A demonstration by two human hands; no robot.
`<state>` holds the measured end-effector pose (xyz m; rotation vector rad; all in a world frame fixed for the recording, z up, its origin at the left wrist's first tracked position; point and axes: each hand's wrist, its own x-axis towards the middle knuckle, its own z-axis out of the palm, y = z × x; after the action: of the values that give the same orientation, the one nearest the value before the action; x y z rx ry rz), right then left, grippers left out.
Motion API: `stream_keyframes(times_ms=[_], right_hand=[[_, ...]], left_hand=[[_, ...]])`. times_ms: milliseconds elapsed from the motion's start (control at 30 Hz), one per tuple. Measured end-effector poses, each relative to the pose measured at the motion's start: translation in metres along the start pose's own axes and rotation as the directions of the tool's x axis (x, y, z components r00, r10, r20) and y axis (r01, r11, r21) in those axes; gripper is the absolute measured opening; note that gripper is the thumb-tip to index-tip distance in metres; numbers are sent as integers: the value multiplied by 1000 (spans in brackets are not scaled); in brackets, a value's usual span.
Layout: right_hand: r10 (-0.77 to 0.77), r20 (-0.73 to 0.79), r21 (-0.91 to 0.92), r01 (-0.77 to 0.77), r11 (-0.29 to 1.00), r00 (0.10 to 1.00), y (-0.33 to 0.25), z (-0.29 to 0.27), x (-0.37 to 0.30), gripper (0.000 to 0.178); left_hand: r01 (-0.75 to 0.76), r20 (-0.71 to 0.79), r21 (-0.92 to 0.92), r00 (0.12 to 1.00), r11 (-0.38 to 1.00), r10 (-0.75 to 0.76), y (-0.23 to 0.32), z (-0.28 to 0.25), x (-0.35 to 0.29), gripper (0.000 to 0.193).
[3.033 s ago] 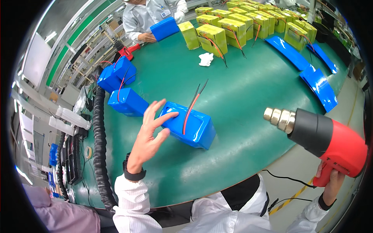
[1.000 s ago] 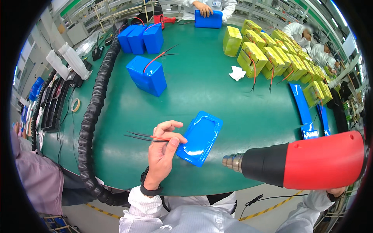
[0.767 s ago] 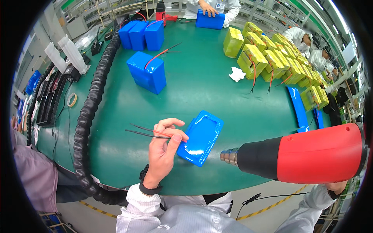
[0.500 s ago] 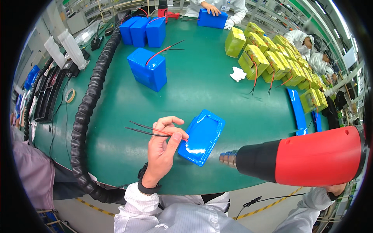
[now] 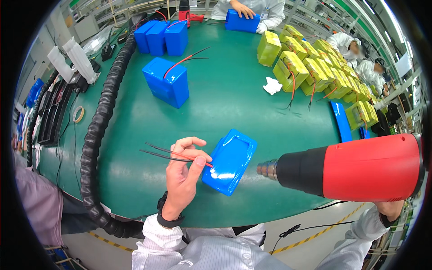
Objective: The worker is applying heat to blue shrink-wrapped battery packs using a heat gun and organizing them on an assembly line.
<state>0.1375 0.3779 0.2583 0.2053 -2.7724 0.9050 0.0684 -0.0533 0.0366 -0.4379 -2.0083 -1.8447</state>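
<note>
A battery pack in glossy blue shrink wrap (image 5: 234,157) stands on the green table in front of me, its top end facing up. My left hand (image 5: 182,180) pinches the red and black wires (image 5: 159,153) where they leave the pack, and its fingers are at the pack's left edge. From the right, my right hand (image 5: 390,209) grips a red and black heat gun (image 5: 366,168); the gun's body hides most of the fingers. The metal nozzle (image 5: 267,170) points left at the pack, a short gap away from it.
Another blue pack (image 5: 166,83) stands farther off, with several blue packs (image 5: 176,38) behind it. Rows of yellow-wrapped packs (image 5: 291,72) fill the right side. A black corrugated hose (image 5: 96,135) runs along the left. Opposite, a co-worker's hand (image 5: 243,10) rests on a blue pack.
The heat gun has risen slightly in the picture, its nozzle still beside the pack. The scene has shifted a little left. My left hand keeps its pinch on the wires.
</note>
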Motion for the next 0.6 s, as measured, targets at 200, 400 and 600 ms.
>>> stream_keyframes(times_ms=[200,400,600], right_hand=[[-4,17,-2,4,1000,1000,-2,5,6,35],[2,27,8,-3,1000,1000,-8,6,7,33],[5,36,11,-6,1000,999,-12,5,7,32]], left_hand=[[2,-23,-22,1000,1000,-3,4,2,0,14],[37,-32,-18,999,999,-37,3,0,0,15],[-18,-51,-5,999,1000,17,6,-2,1,20]])
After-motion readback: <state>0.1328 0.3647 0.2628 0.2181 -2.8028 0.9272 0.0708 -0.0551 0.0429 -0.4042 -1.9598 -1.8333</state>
